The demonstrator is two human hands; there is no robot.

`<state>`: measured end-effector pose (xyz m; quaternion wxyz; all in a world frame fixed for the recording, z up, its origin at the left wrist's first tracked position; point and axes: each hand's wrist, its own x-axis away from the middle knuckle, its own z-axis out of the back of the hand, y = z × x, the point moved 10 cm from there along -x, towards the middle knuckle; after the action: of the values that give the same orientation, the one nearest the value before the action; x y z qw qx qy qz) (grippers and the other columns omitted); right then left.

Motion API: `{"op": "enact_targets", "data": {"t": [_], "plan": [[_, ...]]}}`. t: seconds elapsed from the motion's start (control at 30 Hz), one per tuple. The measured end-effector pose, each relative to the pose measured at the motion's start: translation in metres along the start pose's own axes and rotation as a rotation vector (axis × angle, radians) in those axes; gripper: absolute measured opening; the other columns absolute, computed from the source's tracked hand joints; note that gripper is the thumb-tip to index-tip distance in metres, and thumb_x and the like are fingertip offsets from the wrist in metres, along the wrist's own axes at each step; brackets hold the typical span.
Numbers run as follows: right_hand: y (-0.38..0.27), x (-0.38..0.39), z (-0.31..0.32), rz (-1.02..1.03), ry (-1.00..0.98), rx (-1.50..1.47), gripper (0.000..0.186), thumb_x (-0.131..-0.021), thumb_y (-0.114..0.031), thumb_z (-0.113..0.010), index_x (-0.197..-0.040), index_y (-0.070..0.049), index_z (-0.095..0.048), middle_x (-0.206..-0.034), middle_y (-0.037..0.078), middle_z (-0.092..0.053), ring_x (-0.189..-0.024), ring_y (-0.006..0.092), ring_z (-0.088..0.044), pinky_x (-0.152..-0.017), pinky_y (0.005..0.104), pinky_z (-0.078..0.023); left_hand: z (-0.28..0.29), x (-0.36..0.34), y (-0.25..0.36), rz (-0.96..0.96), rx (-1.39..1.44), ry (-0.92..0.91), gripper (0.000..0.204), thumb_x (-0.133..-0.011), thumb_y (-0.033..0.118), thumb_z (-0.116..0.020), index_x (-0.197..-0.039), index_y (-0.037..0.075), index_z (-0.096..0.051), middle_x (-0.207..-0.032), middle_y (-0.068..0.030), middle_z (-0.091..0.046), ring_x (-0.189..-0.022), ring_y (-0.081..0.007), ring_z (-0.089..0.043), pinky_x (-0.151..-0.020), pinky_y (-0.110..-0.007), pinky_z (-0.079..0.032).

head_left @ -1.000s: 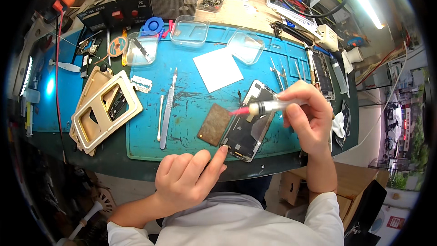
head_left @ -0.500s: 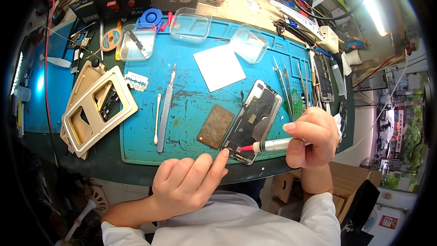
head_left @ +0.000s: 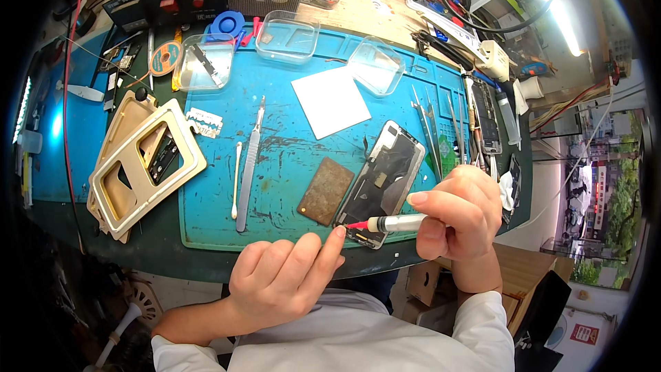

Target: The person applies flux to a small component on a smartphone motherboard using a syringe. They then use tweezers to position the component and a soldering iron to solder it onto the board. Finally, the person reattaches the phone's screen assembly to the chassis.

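Observation:
My right hand [head_left: 460, 213] is shut on a clear syringe [head_left: 398, 223] with a red tip [head_left: 357, 224]. The tip reaches the lower left corner of a dark phone screen assembly [head_left: 389, 169] lying face down on the blue mat [head_left: 213, 220]. My left hand [head_left: 282, 275] has its index finger stretched to that same corner, touching it, with the other fingers loosely curled and nothing visible held. A brown metal plate [head_left: 323, 191] lies just left of the screen. A white square pad [head_left: 330, 102] is above it, and several tweezers [head_left: 427, 131] lie to the right.
A scalpel [head_left: 251, 172] and swab [head_left: 236, 182] lie left of centre, beside cream moulds [head_left: 148, 179] and a blade [head_left: 205, 124]. Clear containers [head_left: 286, 38] line the back, near an orange spool [head_left: 165, 58]. A phone [head_left: 485, 117] and clutter crowd the right edge.
My right hand has come downward, bringing the syringe tip from above the screen's middle to its lower left corner, then shifted slightly left. My left index finger stays at the corner.

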<state>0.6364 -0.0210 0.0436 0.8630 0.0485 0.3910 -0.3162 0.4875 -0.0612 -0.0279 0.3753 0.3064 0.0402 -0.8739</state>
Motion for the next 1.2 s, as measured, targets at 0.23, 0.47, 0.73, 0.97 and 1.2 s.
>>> {"op": "enact_targets", "data": {"t": [0.23, 0.47, 0.73, 0.97, 1.2], "plan": [[-0.001, 0.001, -0.003, 0.005, -0.013, 0.015, 0.024, -0.083, 0.0, -0.063, -0.105, -0.003, -0.071, -0.065, 0.0, -0.058, -0.048, 0.0124, -0.049, -0.043, 0.0272, -0.037, -0.001, 0.001, 0.0, -0.001, -0.008, -0.01, 0.027, -0.101, 0.031, -0.067, -0.118, 0.015, -0.08, -0.096, 0.0057, -0.057, -0.077, -0.0103, -0.049, -0.067, -0.027, -0.04], [0.0, 0.002, -0.005, 0.002, -0.027, 0.019, 0.02, -0.086, -0.002, -0.063, -0.104, -0.003, -0.071, -0.065, 0.0, -0.058, -0.048, 0.0131, -0.05, -0.043, 0.0275, -0.039, -0.001, 0.001, 0.0, 0.003, -0.01, -0.01, 0.027, -0.101, 0.031, -0.067, -0.118, 0.016, -0.08, -0.096, 0.0059, -0.057, -0.077, -0.0103, -0.05, -0.067, -0.027, -0.041], [0.0, 0.001, -0.005, 0.002, -0.038, 0.008, 0.021, -0.085, 0.001, -0.063, -0.104, -0.002, -0.07, -0.066, 0.001, -0.059, -0.049, 0.0136, -0.051, -0.043, 0.0282, -0.04, -0.001, 0.002, 0.0, 0.005, -0.011, -0.003, 0.027, -0.1, 0.031, -0.067, -0.118, 0.015, -0.08, -0.097, 0.0058, -0.058, -0.078, -0.0103, -0.05, -0.067, -0.027, -0.041], [0.004, 0.002, -0.003, -0.058, 0.012, -0.047, 0.028, -0.078, 0.007, -0.062, -0.105, 0.0, -0.068, -0.068, 0.001, -0.061, -0.049, 0.0142, -0.051, -0.043, 0.0286, -0.04, -0.002, 0.003, -0.002, 0.013, -0.007, -0.002, 0.031, -0.098, 0.03, -0.069, -0.117, 0.008, -0.08, -0.097, 0.0031, -0.058, -0.079, -0.0119, -0.051, -0.068, -0.028, -0.042], [0.0, 0.005, -0.013, -0.029, 0.023, -0.033, 0.029, -0.076, 0.008, -0.064, -0.104, 0.001, -0.067, -0.068, 0.003, -0.06, -0.049, 0.0154, -0.052, -0.043, 0.0286, -0.04, -0.001, 0.003, -0.004, 0.021, 0.011, -0.004, 0.031, -0.096, 0.029, -0.07, -0.116, 0.007, -0.08, -0.097, 0.0015, -0.058, -0.079, -0.013, -0.052, -0.067, -0.029, -0.043]]}}
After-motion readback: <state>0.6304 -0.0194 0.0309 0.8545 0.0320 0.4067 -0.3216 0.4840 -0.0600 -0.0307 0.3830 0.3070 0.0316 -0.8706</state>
